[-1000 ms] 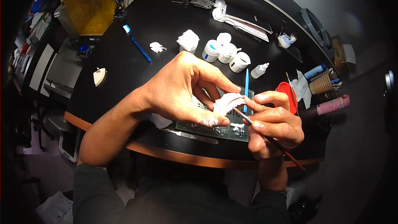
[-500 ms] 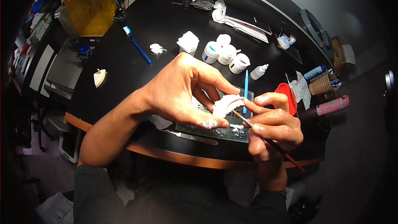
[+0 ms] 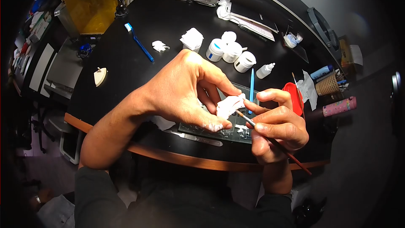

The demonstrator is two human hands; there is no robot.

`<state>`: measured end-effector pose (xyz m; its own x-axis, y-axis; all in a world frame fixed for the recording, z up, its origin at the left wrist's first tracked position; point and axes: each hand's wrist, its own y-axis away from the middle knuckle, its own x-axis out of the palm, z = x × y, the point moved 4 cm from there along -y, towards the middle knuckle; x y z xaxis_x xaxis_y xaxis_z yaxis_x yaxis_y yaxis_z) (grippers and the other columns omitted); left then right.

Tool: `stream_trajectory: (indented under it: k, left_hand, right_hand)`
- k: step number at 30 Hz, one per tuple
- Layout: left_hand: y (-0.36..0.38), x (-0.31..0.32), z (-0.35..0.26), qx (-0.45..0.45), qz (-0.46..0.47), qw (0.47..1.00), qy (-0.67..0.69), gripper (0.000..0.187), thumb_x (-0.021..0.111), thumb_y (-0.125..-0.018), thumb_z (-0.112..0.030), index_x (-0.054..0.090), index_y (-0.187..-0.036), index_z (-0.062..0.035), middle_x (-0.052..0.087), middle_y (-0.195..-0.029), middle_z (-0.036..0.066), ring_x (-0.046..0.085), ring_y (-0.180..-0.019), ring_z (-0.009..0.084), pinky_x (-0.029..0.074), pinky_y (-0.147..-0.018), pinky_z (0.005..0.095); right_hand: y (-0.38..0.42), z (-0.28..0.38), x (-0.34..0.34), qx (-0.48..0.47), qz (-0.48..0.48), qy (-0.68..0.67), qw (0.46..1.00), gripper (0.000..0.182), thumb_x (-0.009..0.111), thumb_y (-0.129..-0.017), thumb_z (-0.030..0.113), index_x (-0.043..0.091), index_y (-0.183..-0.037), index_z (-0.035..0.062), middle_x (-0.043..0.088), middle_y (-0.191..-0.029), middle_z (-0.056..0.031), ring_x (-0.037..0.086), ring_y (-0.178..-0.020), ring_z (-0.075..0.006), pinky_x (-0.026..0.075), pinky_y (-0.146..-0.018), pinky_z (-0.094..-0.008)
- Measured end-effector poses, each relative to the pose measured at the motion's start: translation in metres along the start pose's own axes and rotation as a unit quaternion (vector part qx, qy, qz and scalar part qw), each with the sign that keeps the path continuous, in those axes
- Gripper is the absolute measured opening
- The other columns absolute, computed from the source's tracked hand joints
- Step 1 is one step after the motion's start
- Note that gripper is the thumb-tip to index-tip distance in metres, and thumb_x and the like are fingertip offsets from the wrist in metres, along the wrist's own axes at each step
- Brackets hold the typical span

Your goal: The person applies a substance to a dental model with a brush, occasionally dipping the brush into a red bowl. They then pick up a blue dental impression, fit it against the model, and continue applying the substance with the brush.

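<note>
My left hand [image 3: 179, 88] is closed around a small whitish curved piece that looks like a dental cast [image 3: 228, 106], pinched between thumb and fingers. White residue coats the thumb. A fine paintbrush [image 3: 292, 158] with a dark red handle is gripped in my right hand [image 3: 282, 127]. Its tip points at the cast's lower right edge and seems to touch it. Below both hands lies a glass slab [image 3: 202, 131] with white smears. A metal scalpel-like handle [image 3: 200, 139] rests along its front edge, and a blue stick-like tool [image 3: 252, 85] lies behind the right fingers.
Several white jars [image 3: 244, 62], a dropper bottle [image 3: 265, 71] and folded tissues [image 3: 192, 39] stand behind my hands. A blue toothbrush [image 3: 139, 43] and a beige ridged piece [image 3: 100, 77] lie left. To the right are a red dish [image 3: 294, 95] and a woven pen holder [image 3: 327, 86].
The cast has tilted slightly in my left fingers, and the brush tip has shifted a little left and up along it. At the lower left, another person's hand has come into view.
</note>
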<state>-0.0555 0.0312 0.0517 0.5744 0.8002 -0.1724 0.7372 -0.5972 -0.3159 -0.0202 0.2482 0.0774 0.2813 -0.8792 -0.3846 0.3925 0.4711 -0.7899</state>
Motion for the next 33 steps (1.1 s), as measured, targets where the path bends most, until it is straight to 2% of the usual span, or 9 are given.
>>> stream_trajectory:
  k: [3,5,7,14,16,18,24,28,33]
  left_hand:
    - [-0.0003,-0.0003,-0.0034,-0.041,0.002,0.999,-0.026,0.056,0.098,-0.066,-0.014,0.075,-0.114,0.0053,0.076,-0.095,0.013,0.076,-0.082,0.0168,0.065,-0.072,0.0269]
    - [-0.0001,-0.0004,-0.0023,-0.046,0.006,0.999,-0.019,0.055,0.098,-0.066,-0.013,0.075,-0.113,0.0059,0.076,-0.094,0.013,0.076,-0.082,0.0170,0.065,-0.072,0.0272]
    - [-0.0003,-0.0002,-0.0014,-0.049,0.009,0.999,-0.014,0.055,0.097,-0.066,-0.013,0.075,-0.112,0.0066,0.076,-0.094,0.013,0.076,-0.082,0.0171,0.065,-0.072,0.0272]
    - [-0.0004,-0.0001,-0.0014,-0.059,0.016,0.998,0.001,0.054,0.097,-0.066,-0.012,0.074,-0.111,0.0085,0.076,-0.094,0.013,0.077,-0.082,0.0169,0.064,-0.072,0.0261]
    - [-0.0007,0.0002,-0.0017,-0.047,0.014,0.999,0.002,0.053,0.096,-0.066,-0.010,0.074,-0.111,0.0091,0.076,-0.090,0.014,0.076,-0.078,0.0157,0.064,-0.070,0.0254]
    - [-0.0014,0.0019,-0.0023,-0.018,0.008,1.000,0.001,0.051,0.094,-0.067,-0.007,0.074,-0.111,0.0100,0.077,-0.081,0.016,0.076,-0.070,0.0138,0.062,-0.067,0.0245]
    - [-0.0002,0.0004,-0.0005,-0.065,0.013,0.998,-0.002,0.053,0.097,-0.065,-0.011,0.075,-0.110,0.0082,0.076,-0.093,0.012,0.076,-0.080,0.0152,0.064,-0.070,0.0248]
    - [-0.0002,0.0009,-0.0010,-0.071,0.014,0.997,-0.006,0.054,0.097,-0.065,-0.010,0.075,-0.111,0.0080,0.076,-0.092,0.012,0.075,-0.079,0.0148,0.064,-0.070,0.0247]
    - [-0.0003,0.0008,-0.0017,-0.076,0.017,0.997,-0.013,0.055,0.097,-0.065,-0.011,0.074,-0.112,0.0082,0.075,-0.093,0.012,0.076,-0.080,0.0155,0.064,-0.071,0.0252]
  right_hand:
    - [-0.0013,0.0004,0.0022,-0.005,0.008,0.011,1.000,0.028,0.072,-0.069,-0.009,0.074,-0.096,-0.0014,0.072,-0.088,-0.0130,0.066,-0.106,-0.0405,0.064,-0.090,-0.0429]
    - [0.0020,-0.0009,0.0035,0.013,0.012,0.021,1.000,0.020,0.079,-0.083,0.017,0.072,-0.096,0.0029,0.072,-0.085,-0.0122,0.063,-0.110,-0.0386,0.065,-0.088,-0.0475]
    - [0.0032,-0.0012,0.0040,0.021,0.015,0.030,0.999,0.028,0.082,-0.090,0.030,0.071,-0.097,0.0052,0.072,-0.083,-0.0117,0.062,-0.112,-0.0377,0.066,-0.086,-0.0495]
    - [0.0003,0.0018,0.0062,0.020,0.026,0.051,0.998,0.027,0.083,-0.090,0.030,0.073,-0.096,0.0058,0.071,-0.083,-0.0112,0.064,-0.108,-0.0373,0.066,-0.085,-0.0480]
    - [0.0003,0.0023,0.0061,0.015,0.025,0.043,0.999,0.021,0.080,-0.082,0.017,0.074,-0.095,0.0029,0.071,-0.083,-0.0119,0.065,-0.107,-0.0385,0.065,-0.086,-0.0467]
    - [0.0005,0.0024,0.0048,0.005,0.021,0.018,1.000,0.028,0.073,-0.067,-0.008,0.075,-0.094,-0.0030,0.072,-0.085,-0.0136,0.066,-0.105,-0.0411,0.063,-0.087,-0.0445]
    - [0.0007,0.0019,0.0060,-0.005,0.024,0.025,0.999,0.026,0.074,-0.067,-0.009,0.075,-0.093,-0.0032,0.071,-0.085,-0.0134,0.066,-0.105,-0.0411,0.062,-0.088,-0.0453]
    - [0.0005,0.0023,0.0077,0.010,0.031,0.055,0.998,0.025,0.083,-0.089,0.028,0.075,-0.093,0.0050,0.071,-0.082,-0.0110,0.065,-0.108,-0.0359,0.066,-0.086,-0.0482]
    - [0.0011,0.0015,0.0070,0.009,0.031,0.047,0.998,0.017,0.081,-0.089,0.020,0.075,-0.092,0.0046,0.071,-0.082,-0.0113,0.065,-0.108,-0.0363,0.066,-0.086,-0.0483]
